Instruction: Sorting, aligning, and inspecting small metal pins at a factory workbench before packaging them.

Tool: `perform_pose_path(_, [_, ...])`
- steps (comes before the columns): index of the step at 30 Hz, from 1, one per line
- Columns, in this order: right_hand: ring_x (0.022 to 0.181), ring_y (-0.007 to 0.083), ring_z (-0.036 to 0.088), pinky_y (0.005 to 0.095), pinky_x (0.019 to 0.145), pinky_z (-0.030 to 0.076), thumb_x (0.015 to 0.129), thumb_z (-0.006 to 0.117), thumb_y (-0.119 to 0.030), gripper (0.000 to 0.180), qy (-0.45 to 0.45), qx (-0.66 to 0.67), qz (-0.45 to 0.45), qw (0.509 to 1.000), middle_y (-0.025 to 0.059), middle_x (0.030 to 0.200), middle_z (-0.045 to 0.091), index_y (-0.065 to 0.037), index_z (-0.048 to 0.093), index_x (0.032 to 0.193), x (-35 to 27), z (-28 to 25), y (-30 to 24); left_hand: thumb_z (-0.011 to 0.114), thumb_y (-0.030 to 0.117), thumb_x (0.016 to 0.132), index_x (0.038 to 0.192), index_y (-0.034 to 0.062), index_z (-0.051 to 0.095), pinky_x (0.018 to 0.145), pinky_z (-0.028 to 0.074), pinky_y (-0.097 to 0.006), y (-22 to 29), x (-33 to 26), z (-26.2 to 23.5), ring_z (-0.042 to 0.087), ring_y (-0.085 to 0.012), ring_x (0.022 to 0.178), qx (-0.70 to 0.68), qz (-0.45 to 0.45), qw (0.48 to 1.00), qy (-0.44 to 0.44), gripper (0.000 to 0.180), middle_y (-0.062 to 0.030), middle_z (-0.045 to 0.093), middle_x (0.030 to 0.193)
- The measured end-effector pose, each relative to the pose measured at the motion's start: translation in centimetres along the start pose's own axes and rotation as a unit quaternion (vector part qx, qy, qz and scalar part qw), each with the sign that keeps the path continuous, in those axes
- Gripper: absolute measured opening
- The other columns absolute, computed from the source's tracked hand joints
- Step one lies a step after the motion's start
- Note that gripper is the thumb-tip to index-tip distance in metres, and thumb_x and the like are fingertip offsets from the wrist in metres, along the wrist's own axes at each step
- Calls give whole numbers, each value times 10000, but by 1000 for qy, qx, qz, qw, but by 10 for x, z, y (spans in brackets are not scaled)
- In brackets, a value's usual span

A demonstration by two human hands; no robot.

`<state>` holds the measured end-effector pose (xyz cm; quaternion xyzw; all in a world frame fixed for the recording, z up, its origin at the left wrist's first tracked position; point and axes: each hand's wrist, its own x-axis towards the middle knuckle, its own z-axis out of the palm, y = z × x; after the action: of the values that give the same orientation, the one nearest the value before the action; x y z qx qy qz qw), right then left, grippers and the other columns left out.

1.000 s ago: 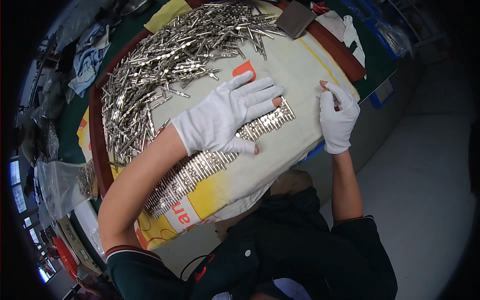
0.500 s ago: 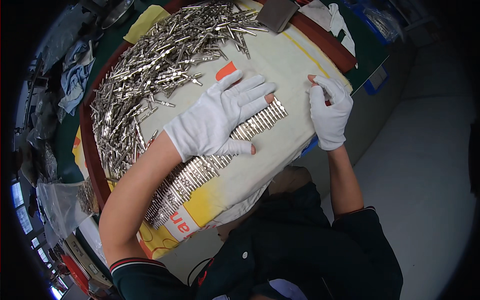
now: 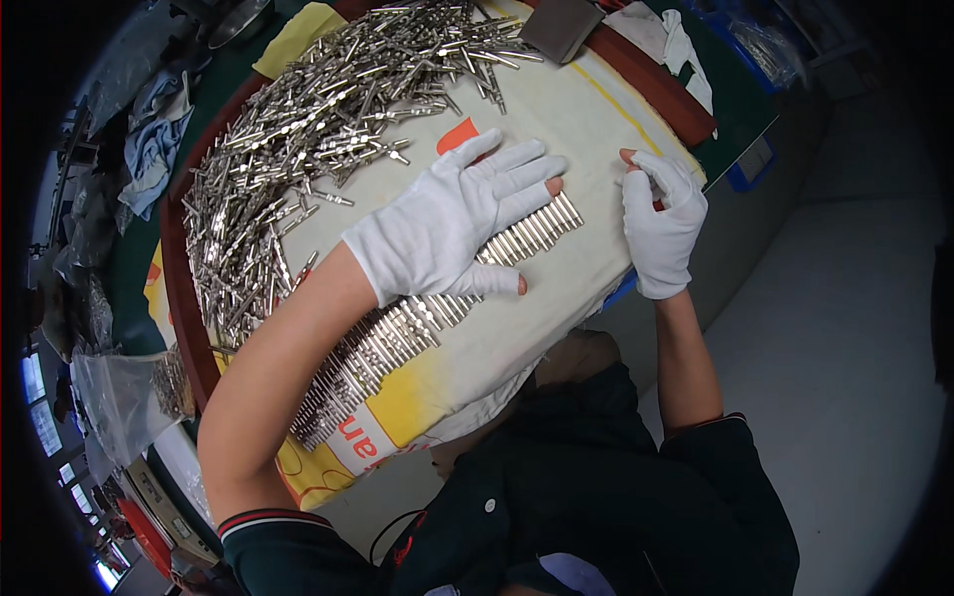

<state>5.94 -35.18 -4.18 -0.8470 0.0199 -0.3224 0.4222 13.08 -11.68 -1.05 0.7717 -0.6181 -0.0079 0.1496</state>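
A slanting row of short silver metal pins (image 3: 373, 360) lies side by side on a pale cloth (image 3: 586, 114). Over the row's middle, my left hand (image 3: 442, 223) rests palm down in a white glove, its fingers spread and the thumb pointing right. It hides part of the row, whose far end (image 3: 545, 226) shows beyond the fingers. My right hand (image 3: 664, 223), gloved too with bare fingertips, hovers by the cloth's right edge. Its fingers curl in toward the thumb; whether something small is between them cannot be made out.
A large heap of loose silver pins (image 3: 288, 139) curves along the back and left, inside a dark red rim (image 3: 179, 268). At the back lie a brown flat case (image 3: 560, 30) and a yellow cloth (image 3: 298, 40). A clear plastic bag (image 3: 124, 412) sits at the left.
My left hand has slid a little right across the row. The pins by its fingers look turned, with their bands lying differently. My right hand keeps its curled pose.
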Motion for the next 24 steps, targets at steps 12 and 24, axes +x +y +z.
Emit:
perform_pose_path(12, [568, 129, 542, 257, 517, 437, 801, 599, 19, 154, -8, 2, 2, 1000, 66, 747, 631, -35, 702, 902, -1, 0, 2, 387, 727, 864, 1474, 63, 313, 1157, 178, -529, 1, 0, 2, 304, -333, 1411, 6, -2, 1000, 3, 905, -132, 318, 1534])
perform_pose_path(24, [594, 142, 546, 266, 532, 438, 793, 588, 17, 167, -7, 5, 14, 1000, 71, 748, 632, -35, 707, 899, 0, 0, 0, 392, 737, 855, 1497, 75, 270, 1163, 164, -528, 3, -10, 3, 294, -333, 1417, -6, -10, 1000, 5, 930, -142, 298, 1542])
